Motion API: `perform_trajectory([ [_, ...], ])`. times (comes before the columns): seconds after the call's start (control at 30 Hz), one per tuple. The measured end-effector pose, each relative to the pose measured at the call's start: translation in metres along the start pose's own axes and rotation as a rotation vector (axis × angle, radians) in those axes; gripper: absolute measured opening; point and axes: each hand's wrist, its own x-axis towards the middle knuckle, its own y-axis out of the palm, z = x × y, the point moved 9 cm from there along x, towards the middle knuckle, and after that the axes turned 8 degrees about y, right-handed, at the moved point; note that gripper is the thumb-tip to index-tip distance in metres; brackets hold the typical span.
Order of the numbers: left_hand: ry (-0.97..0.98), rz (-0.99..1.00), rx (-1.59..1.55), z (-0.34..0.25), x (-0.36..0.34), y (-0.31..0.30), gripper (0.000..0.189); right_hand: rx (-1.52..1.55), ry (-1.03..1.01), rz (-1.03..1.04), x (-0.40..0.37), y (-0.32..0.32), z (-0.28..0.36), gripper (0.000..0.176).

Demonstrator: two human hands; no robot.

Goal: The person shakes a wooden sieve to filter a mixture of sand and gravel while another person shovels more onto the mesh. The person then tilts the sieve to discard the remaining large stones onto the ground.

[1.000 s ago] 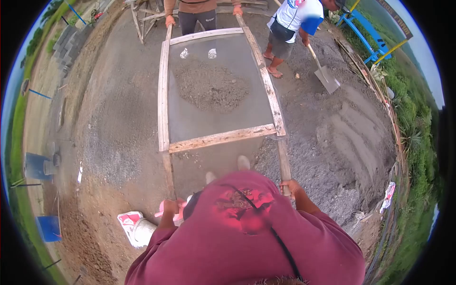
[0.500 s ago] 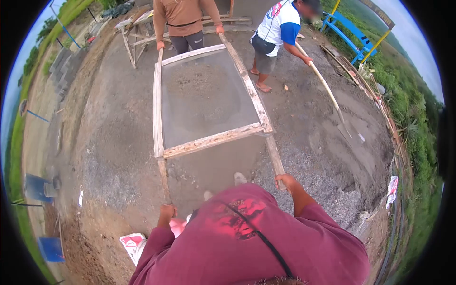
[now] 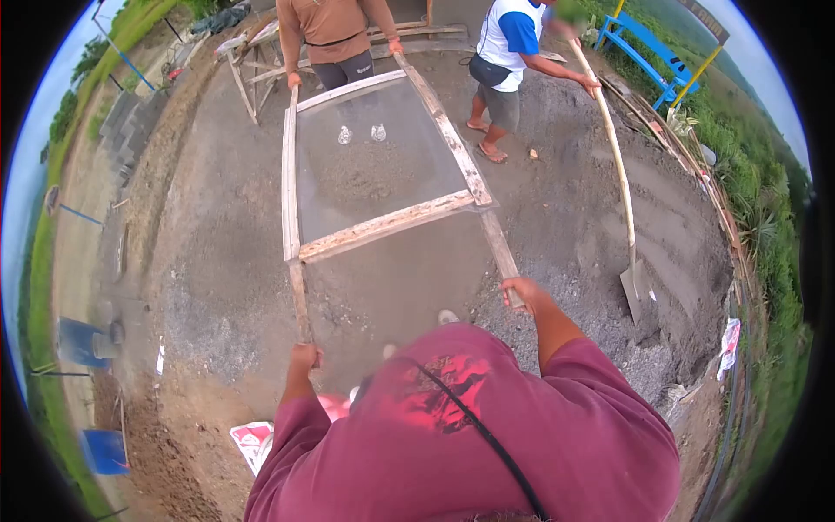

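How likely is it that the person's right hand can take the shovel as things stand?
Probably not: the right hand is closed around the wooden handle of the framed screen, and a co-worker holds the shovel by its shaft.

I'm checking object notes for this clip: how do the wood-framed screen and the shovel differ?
The screen is a broad, four-sided frame around mesh; the shovel is one long, slim shaft ending in a blade. The screen lies spread out between two people, each holding one end, while one co-worker holds the shovel blade-down. Both have pale, wooden-looking handles.
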Motion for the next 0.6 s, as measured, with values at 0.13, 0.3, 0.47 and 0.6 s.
perform_trajectory([
  [0.13,0.079,-0.010,-0.161,-0.170,0.016,-0.071,0.011,-0.047,-0.115,0.016,-0.043,0.007,0.171,0.025],
  [0.3,0.068,-0.043,-0.163,-0.138,0.008,-0.037,0.012,-0.053,-0.087,0.009,-0.036,-0.001,0.147,0.023],
  [0.47,-0.169,0.139,-0.179,0.119,-0.066,0.065,0.011,0.066,0.024,0.042,0.009,-0.031,-0.103,0.020],
  [0.6,0.072,0.001,0.149,0.208,-0.140,0.058,0.012,-0.086,0.107,-0.141,-0.016,-0.062,-0.237,0.037],
])
